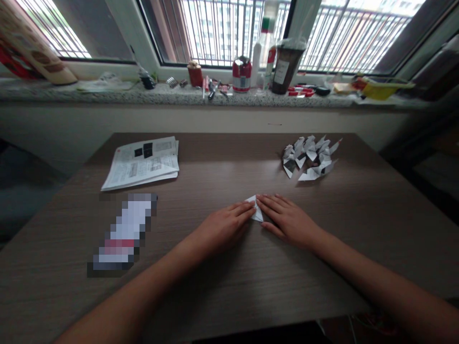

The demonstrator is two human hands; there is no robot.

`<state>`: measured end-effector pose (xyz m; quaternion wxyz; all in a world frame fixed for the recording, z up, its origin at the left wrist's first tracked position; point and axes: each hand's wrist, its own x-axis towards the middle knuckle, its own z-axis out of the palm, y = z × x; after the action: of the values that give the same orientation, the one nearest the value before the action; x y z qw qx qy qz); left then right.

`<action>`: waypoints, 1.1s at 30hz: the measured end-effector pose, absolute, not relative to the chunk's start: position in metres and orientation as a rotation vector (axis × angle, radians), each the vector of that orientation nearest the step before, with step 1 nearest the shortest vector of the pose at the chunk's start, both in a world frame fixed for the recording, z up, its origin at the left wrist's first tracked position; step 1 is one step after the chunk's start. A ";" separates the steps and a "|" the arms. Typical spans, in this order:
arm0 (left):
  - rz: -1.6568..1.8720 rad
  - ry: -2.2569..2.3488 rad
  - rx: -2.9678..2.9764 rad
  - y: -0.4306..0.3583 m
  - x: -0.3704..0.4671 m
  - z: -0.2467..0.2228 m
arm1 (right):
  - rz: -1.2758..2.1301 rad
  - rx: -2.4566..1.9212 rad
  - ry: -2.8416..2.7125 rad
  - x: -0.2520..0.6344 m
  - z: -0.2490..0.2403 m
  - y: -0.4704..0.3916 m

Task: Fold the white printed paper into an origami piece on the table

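Note:
A small piece of folded white paper, roughly triangular, lies on the table between my two hands. My left hand has its fingers together over the paper's left part, holding it against the tabletop; its thumb is mostly hidden. On the other side, my right hand lies flat, fingers stretched and thumb apart, with the fingertips at the paper's right edge. Beyond it, toward the back right, stands a cluster of folded paper figures, white with dark printed patches.
A stack of printed sheets lies at the back left of the brown table. Nearer is a pixelated phone-like object. The windowsill holds a red can, a dark drink cup, a bottle and a yellow basket.

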<state>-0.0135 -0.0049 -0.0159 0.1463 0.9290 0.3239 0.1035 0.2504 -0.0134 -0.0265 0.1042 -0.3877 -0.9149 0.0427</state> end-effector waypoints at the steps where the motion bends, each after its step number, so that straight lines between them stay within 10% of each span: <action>1: 0.303 0.927 2.678 -0.005 -0.014 -0.016 | 0.145 -1.144 -2.684 0.250 -0.026 -0.014; 33: 0.463 1.038 2.647 -0.001 -0.010 -0.011 | 0.234 -1.089 -2.488 0.243 -0.021 0.000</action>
<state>-0.0099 -0.0013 -0.0106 0.1303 0.9110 0.3573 0.1594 0.2428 -0.0003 -0.0213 0.2062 -0.3908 -0.8931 0.0841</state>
